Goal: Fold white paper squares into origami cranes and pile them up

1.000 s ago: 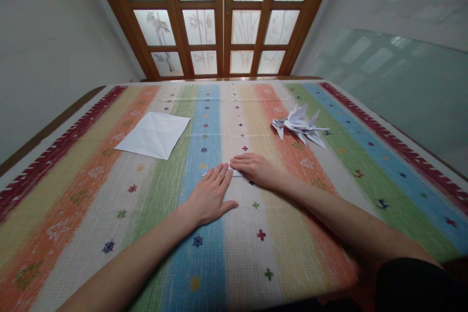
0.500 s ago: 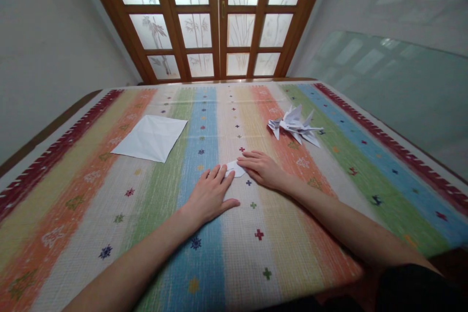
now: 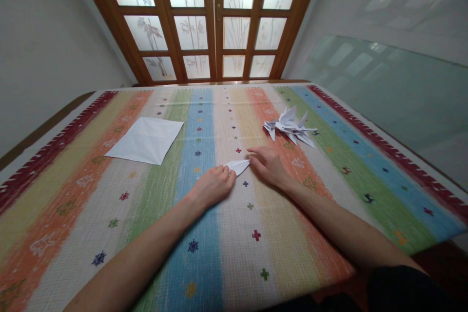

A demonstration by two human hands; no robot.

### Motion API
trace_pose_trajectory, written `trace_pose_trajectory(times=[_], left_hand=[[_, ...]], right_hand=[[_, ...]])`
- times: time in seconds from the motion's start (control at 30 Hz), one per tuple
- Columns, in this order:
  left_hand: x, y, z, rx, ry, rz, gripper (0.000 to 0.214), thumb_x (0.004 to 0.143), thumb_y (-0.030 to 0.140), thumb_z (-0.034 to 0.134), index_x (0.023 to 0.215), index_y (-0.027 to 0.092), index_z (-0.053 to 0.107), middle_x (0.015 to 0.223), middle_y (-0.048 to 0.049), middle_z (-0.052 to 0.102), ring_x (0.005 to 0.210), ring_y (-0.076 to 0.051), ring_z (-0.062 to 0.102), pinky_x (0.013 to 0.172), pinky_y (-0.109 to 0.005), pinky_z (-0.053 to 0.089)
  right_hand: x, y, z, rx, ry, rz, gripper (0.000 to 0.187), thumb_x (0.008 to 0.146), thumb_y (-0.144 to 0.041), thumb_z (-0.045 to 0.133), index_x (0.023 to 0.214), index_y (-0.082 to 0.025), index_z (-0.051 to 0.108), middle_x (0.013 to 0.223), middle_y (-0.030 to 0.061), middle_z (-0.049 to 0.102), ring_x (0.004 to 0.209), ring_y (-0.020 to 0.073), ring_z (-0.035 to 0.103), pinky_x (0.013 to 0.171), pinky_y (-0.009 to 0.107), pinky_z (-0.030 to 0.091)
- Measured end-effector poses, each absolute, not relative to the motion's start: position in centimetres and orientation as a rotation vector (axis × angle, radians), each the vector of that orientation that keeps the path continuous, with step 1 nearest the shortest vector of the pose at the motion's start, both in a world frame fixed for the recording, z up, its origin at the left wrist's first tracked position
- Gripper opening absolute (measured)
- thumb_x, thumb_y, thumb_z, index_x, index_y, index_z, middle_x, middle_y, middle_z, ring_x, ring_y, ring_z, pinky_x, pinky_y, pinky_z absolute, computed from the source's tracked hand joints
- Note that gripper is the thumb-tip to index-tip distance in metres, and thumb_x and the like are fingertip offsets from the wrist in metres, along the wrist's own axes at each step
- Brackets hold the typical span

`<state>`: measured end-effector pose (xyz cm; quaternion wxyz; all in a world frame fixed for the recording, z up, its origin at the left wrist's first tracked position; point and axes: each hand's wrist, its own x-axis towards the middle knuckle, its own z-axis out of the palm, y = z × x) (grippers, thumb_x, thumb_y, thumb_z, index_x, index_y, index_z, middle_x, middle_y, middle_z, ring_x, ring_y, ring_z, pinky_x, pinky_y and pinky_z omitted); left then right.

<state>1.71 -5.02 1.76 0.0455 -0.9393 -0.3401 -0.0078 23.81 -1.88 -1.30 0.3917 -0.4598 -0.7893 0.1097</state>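
A small piece of white folded paper (image 3: pixel 238 166) lies slanted on the striped tablecloth, narrowing to a point at its right end. The fingers of my left hand (image 3: pixel 216 183) are curled closed over its left end and cover that part. Beside the pointed end is my right hand (image 3: pixel 269 165), its index finger stretched out and a gap between it and the thumb. The thumb side is at the paper's tip; whether it touches is too small to tell.
A creased white paper sheet (image 3: pixel 146 140) lies flat to the left. Several folded white paper cranes (image 3: pixel 291 126) are bunched together at the right. The striped tablecloth (image 3: pixel 197 263) covers the table, with wooden glazed doors (image 3: pixel 215 34) behind it.
The folded paper now looks narrower and more pointed. My left hand has gone from flat fingers to a curled grip. My right hand has shifted slightly right, off the paper's top.
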Motion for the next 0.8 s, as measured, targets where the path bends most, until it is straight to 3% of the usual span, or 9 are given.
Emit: trace_pose_trajectory(times=[0.13, 0.23, 0.37, 0.5, 0.6, 0.8], left_hand=[[1.9, -4.4, 2.1, -2.862, -1.287, -0.164, 0.022, 0.091, 0.011, 0.041, 0.093, 0.012, 0.063, 0.086, -0.0137, 0.069, 0.077, -0.024, 0.064, 0.067, -0.033, 0.047], [1.8, -3.3, 2.4, -2.820, -1.700, -0.600, 0.015, 0.090, 0.021, 0.050, 0.089, 0.016, 0.065, 0.081, -0.0098, 0.070, 0.072, -0.022, 0.063, 0.066, -0.032, 0.045], [2.0, -1.9, 2.6, -2.680, -2.264, -1.737, 0.007, 0.078, 0.023, 0.063, 0.080, 0.018, 0.065, 0.072, -0.0041, 0.069, 0.063, -0.016, 0.061, 0.064, -0.028, 0.044], [2.9, -1.6, 2.3, -2.139, -2.579, -2.815, 0.023, 0.066, 0.029, 0.075, 0.080, 0.017, 0.062, 0.067, -0.0006, 0.066, 0.056, -0.012, 0.059, 0.059, -0.024, 0.044], [3.4, -1.9, 1.8, -1.886, -2.612, -3.095, 0.032, 0.060, 0.032, 0.081, 0.077, 0.017, 0.059, 0.064, 0.0013, 0.064, 0.056, -0.011, 0.059, 0.058, -0.023, 0.045], [3.7, -2.5, 1.2, -1.895, -2.565, -3.174, 0.031, 0.062, 0.039, 0.080, 0.070, 0.015, 0.062, 0.066, 0.0008, 0.064, 0.058, -0.010, 0.057, 0.060, -0.023, 0.045]], right_hand=[[23.9, -1.7, -1.5, -1.184, -1.906, 0.307, 0.022, 0.089, -0.027, 0.054, 0.106, -0.020, 0.067, 0.101, 0.0099, 0.071, 0.096, 0.0253, 0.065, 0.086, 0.044, 0.051], [24.0, -1.4, -1.7, -1.186, -1.767, 0.360, 0.027, 0.088, -0.030, 0.056, 0.111, -0.019, 0.063, 0.101, 0.0104, 0.070, 0.093, 0.0236, 0.065, 0.084, 0.043, 0.052], [23.6, -1.0, -1.5, -1.180, -1.618, 0.515, 0.033, 0.085, -0.035, 0.061, 0.113, -0.019, 0.061, 0.100, 0.0108, 0.068, 0.083, 0.0205, 0.064, 0.075, 0.039, 0.054], [22.1, -1.0, -0.8, -1.157, -1.591, 0.932, 0.033, 0.078, -0.042, 0.069, 0.102, -0.019, 0.063, 0.090, 0.0078, 0.069, 0.071, 0.0161, 0.063, 0.065, 0.032, 0.055], [20.2, -1.0, -0.1, -1.103, -1.550, 1.201, 0.034, 0.075, -0.046, 0.070, 0.095, -0.019, 0.064, 0.082, 0.0045, 0.068, 0.061, 0.0129, 0.060, 0.056, 0.028, 0.053], [17.8, -0.8, 0.7, -1.115, -1.435, 1.203, 0.028, 0.072, -0.045, 0.071, 0.075, -0.018, 0.063, 0.069, 0.0014, 0.064, 0.060, 0.0130, 0.059, 0.056, 0.027, 0.051]])
